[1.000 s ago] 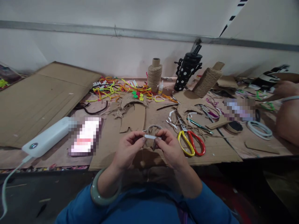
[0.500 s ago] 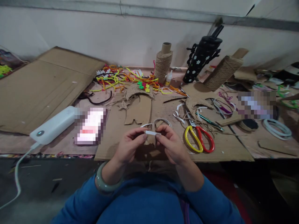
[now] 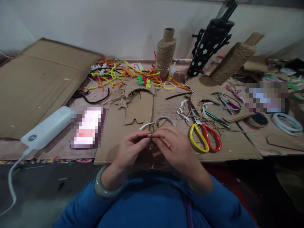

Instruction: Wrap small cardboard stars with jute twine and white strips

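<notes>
My left hand (image 3: 133, 145) and my right hand (image 3: 172, 147) meet at the front of the cardboard sheet, thumbs and forefingers pinched together. Only a tiny bit of the white strip (image 3: 150, 135) shows between the fingertips. Just behind the fingers a thin pale band (image 3: 163, 118) curls up in a loop; whether it joins the strip I cannot tell. Scissors (image 3: 200, 136) with one yellow and one red handle lie right of my right hand. Farther back are a cut cardboard piece (image 3: 140, 109), a twine-wrapped crescent (image 3: 137, 87) with small coloured flowers, and a twine star (image 3: 121, 103).
A phone (image 3: 87, 126) and a white power bank (image 3: 48, 126) with a cable lie at left. Twine spools (image 3: 165, 55), a glue bottle (image 3: 172, 72) and a black flowered holder (image 3: 206, 47) stand behind. Colourful pipe cleaners (image 3: 114, 74), a green pen-like tool (image 3: 216, 118) and white tape rolls (image 3: 287, 123) lie around.
My fingertips have come closer together, and the white strip between them is now mostly covered. The whole view has shifted slightly with my head.
</notes>
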The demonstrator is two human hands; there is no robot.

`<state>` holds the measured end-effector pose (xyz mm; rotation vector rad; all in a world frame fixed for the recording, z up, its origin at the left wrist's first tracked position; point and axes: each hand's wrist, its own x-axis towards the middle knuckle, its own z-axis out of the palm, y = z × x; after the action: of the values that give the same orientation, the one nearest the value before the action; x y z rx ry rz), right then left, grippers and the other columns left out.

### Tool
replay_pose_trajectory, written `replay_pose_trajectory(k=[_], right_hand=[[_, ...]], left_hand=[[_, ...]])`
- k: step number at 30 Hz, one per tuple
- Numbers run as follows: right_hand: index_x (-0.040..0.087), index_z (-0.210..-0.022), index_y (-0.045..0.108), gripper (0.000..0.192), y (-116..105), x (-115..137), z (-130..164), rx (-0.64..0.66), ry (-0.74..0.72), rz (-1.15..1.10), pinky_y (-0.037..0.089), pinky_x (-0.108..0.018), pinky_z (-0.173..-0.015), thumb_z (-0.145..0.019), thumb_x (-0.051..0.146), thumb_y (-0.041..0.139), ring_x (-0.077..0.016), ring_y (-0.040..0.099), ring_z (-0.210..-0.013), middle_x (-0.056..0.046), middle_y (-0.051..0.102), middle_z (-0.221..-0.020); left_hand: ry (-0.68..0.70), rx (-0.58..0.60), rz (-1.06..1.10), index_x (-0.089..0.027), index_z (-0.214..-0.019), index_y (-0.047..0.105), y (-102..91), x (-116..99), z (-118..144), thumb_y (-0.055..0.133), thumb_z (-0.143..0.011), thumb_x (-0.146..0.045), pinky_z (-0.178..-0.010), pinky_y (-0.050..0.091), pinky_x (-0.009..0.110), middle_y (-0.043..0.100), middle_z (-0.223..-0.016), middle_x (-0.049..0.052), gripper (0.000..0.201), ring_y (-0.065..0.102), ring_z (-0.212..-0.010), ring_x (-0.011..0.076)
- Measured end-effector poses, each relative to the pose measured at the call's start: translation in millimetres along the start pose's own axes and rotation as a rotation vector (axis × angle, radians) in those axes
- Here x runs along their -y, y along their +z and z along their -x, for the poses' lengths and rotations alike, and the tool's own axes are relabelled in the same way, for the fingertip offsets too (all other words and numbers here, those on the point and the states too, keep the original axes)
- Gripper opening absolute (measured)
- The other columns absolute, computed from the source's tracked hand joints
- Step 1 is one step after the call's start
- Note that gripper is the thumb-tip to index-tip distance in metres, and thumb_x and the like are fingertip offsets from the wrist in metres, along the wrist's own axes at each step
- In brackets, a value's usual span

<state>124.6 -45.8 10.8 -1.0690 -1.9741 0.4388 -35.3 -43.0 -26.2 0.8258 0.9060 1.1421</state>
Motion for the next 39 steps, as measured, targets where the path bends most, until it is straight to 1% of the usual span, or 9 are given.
replay_pose_trajectory(k=[2,4,9,15,19,23,27,32,39], right_hand=[[0.02,-0.088,0.065,0.013,3.3,-2.9,0.1,0.023,0.017,-0.024,0.05,-0.032,-0.074,-0.089,0.019,0.052,-0.0179,0.061,-0.083,-0.006,0.067,-0.086],[0.021,-0.088,0.065,0.014,4.8,-6.0,0.3,0.035,0.032,-0.046,0.05,-0.031,-0.071,-0.089,0.019,0.051,-0.0176,0.061,-0.081,-0.005,0.067,-0.085],[0.02,-0.085,0.065,0.014,3.6,-9.4,0.7,0.04,0.036,-0.036,0.049,-0.029,-0.069,-0.089,0.019,0.051,-0.0164,0.062,-0.078,-0.004,0.067,-0.081],[0.022,-0.084,0.066,0.014,3.7,-12.5,0.3,0.029,0.024,-0.058,0.049,-0.028,-0.068,-0.089,0.02,0.052,-0.016,0.063,-0.077,-0.003,0.069,-0.082],[0.023,-0.082,0.065,0.014,3.2,-14.7,-0.6,0.064,0.044,-0.084,0.048,-0.028,-0.065,-0.088,0.02,0.053,-0.0154,0.063,-0.073,-0.001,0.068,-0.077],[0.023,-0.082,0.065,0.013,1.9,-16.7,-0.9,0.092,0.07,-0.077,0.047,-0.028,-0.065,-0.088,0.02,0.053,-0.0156,0.062,-0.072,-0.001,0.067,-0.076],[0.022,-0.082,0.065,0.013,1.2,-18.9,-1.0,0.09,0.067,-0.089,0.047,-0.027,-0.065,-0.088,0.021,0.054,-0.0152,0.062,-0.073,-0.001,0.068,-0.077],[0.024,-0.082,0.066,0.012,1.0,-21.4,-2.1,0.097,0.079,-0.124,0.047,-0.028,-0.065,-0.086,0.021,0.055,-0.0152,0.062,-0.071,0.001,0.068,-0.076],[0.022,-0.08,0.065,0.013,1.9,-21.2,-2.1,0.092,0.065,-0.105,0.046,-0.026,-0.064,-0.087,0.02,0.054,-0.0148,0.061,-0.07,0.0,0.067,-0.074]], left_hand=[[-0.03,-0.012,-0.03,-0.023,-0.08,0.077,0.0,0.2,0.3,0.079,-0.065,-0.03,-0.066,0.051,0.021,0.075,-0.078,0.003,0.016,0.064,-0.069,0.0122],[-0.029,-0.029,-0.08,-0.022,-0.079,0.077,-0.3,0.8,0.1,0.078,-0.066,-0.03,-0.065,0.05,0.021,0.074,-0.076,0.003,0.015,0.064,-0.068,0.0125],[0.04,-0.019,-0.21,-0.023,-0.079,0.077,-2.1,2.3,-1.8,0.074,-0.071,-0.027,-0.067,0.049,0.021,0.074,-0.077,0.002,0.01,0.064,-0.071,0.0124],[0.096,-0.041,-0.297,-0.023,-0.079,0.077,-0.7,-2.0,-0.9,0.071,-0.073,-0.026,-0.066,0.049,0.023,0.074,-0.077,0.003,0.009,0.064,-0.071,0.0142],[0.1,-0.026,-0.32,-0.021,-0.079,0.077,0.6,-4.1,1.0,0.07,-0.074,-0.027,-0.061,0.047,0.022,0.071,-0.07,0.002,0.011,0.061,-0.065,0.0128],[0.113,-0.019,-0.323,-0.023,-0.08,0.077,0.6,-2.3,1.8,0.069,-0.076,-0.029,-0.059,0.046,0.021,0.07,-0.071,0.001,0.011,0.059,-0.064,0.0115],[0.117,-0.011,-0.334,-0.023,-0.081,0.077,1.3,-2.2,2.0,0.068,-0.077,-0.029,-0.059,0.045,0.02,0.069,-0.071,0.0,0.011,0.059,-0.065,0.0111],[0.132,-0.02,-0.372,-0.022,-0.081,0.077,2.5,-5.1,2.1,0.068,-0.076,-0.029,-0.058,0.045,0.022,0.068,-0.068,0.001,0.012,0.058,-0.063,0.012],[0.14,-0.01,-0.429,-0.021,-0.083,0.077,1.7,-5.6,2.3,0.067,-0.078,-0.03,-0.057,0.045,0.022,0.068,-0.068,0.001,0.014,0.057,-0.061,0.012]])
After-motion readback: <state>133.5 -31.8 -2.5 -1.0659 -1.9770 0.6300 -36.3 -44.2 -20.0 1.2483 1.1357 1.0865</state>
